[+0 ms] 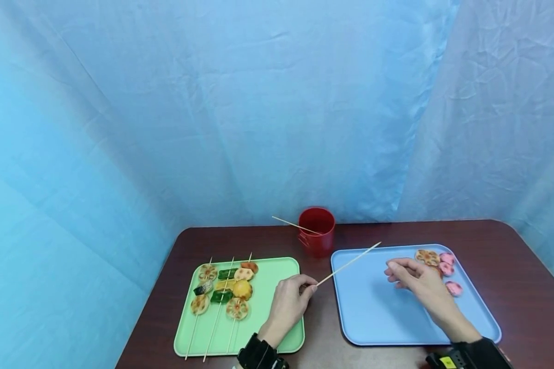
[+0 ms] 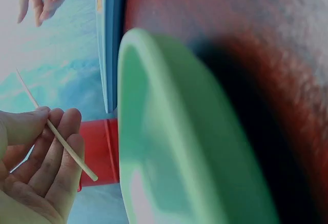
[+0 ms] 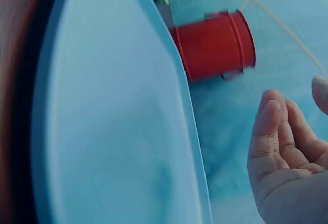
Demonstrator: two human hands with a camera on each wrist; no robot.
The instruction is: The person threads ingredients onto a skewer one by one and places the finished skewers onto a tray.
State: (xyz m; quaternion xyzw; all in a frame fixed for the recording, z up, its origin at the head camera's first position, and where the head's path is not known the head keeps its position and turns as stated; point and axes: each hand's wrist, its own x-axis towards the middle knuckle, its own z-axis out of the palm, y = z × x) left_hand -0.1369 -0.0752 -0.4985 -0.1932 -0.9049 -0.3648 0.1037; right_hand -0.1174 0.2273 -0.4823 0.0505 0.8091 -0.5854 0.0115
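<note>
My left hand (image 1: 290,302) pinches a thin wooden skewer (image 1: 348,264) near one end, between thumb and fingers. The bare stick slants up to the right, its far tip over the blue tray (image 1: 374,312). In the left wrist view the thumb presses the skewer (image 2: 64,142) against the fingers. My right hand (image 1: 420,287) hovers above the blue tray, fingers loosely bent, with nothing in them. Behind it lie a lotus root slice (image 1: 428,257) and several pink pieces (image 1: 453,288); the hand partly hides a brownish piece beside them.
A green tray (image 1: 277,307) on the left bears three loaded skewers with lotus slices (image 1: 237,308), green pieces (image 1: 221,296) and a yellow piece (image 1: 242,289). Between the trays, toward the back, stands a red cup (image 1: 317,241) with a skewer (image 1: 288,222) leaning out. Blue cloth (image 1: 277,113) hangs behind the table.
</note>
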